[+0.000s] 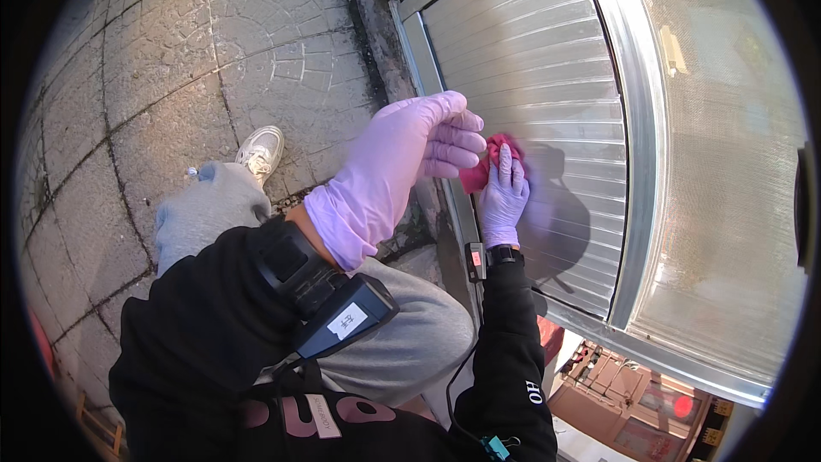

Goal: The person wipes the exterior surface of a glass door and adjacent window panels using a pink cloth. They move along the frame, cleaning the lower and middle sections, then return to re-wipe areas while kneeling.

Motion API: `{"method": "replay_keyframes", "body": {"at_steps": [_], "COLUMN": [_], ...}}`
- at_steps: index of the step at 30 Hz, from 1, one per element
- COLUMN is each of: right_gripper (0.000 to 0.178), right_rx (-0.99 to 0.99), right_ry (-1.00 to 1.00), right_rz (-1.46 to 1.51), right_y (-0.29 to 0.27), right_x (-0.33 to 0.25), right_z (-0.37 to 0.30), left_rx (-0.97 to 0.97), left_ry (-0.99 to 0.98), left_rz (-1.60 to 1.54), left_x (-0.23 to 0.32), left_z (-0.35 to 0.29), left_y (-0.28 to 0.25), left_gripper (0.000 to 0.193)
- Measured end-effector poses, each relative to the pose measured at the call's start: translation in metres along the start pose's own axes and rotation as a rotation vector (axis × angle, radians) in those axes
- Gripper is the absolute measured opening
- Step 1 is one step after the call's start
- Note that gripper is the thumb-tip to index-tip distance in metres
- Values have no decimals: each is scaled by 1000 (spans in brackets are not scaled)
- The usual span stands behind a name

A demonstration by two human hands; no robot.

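Note:
My right hand (505, 198), in a thin lilac glove, presses a crumpled pinkish-red cloth (484, 173) against a ribbed silver panel (547, 60). Its fingers lie over the cloth near the panel's left frame. My left hand (410, 150), gloved the same way, hangs in the air left of the cloth and nearer the camera. Loosely bent, its fingers hold nothing that I can see; the palm is partly hidden. Shadows of my arm and head fall on the panel.
A shiny metal frame (637, 120) borders the panel, with a mesh-like sheet (718, 162) beyond it. Paving slabs (162, 60) cover the ground at left. My grey-trousered knee (410, 308) is bent close to the panel. Pinkish-brown boxy things (616, 398) stand at lower right.

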State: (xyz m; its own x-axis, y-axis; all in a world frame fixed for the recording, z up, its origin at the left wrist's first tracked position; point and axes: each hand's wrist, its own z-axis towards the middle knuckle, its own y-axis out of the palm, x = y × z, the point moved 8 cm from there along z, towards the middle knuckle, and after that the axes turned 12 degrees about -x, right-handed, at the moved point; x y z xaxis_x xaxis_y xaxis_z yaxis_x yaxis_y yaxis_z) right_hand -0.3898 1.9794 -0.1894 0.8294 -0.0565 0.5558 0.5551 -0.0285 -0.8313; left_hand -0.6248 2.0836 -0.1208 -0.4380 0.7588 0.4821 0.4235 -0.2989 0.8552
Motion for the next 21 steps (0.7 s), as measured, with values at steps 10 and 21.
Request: {"method": "replay_keyframes", "body": {"at_steps": [10,21], "right_gripper": [43,35], "right_rx": [-119,514], "right_ry": [-152,-8], "right_rz": [155,-158], "right_y": [17,-141], "right_x": [-24,61], "right_z": [21,48], "left_rx": [29,-23], "left_ry": [-12,-1], "left_rz": [-87,31], "left_x": [14,12], "left_z": [5,-19], "left_y": [5,5], "left_gripper": [35,38]}}
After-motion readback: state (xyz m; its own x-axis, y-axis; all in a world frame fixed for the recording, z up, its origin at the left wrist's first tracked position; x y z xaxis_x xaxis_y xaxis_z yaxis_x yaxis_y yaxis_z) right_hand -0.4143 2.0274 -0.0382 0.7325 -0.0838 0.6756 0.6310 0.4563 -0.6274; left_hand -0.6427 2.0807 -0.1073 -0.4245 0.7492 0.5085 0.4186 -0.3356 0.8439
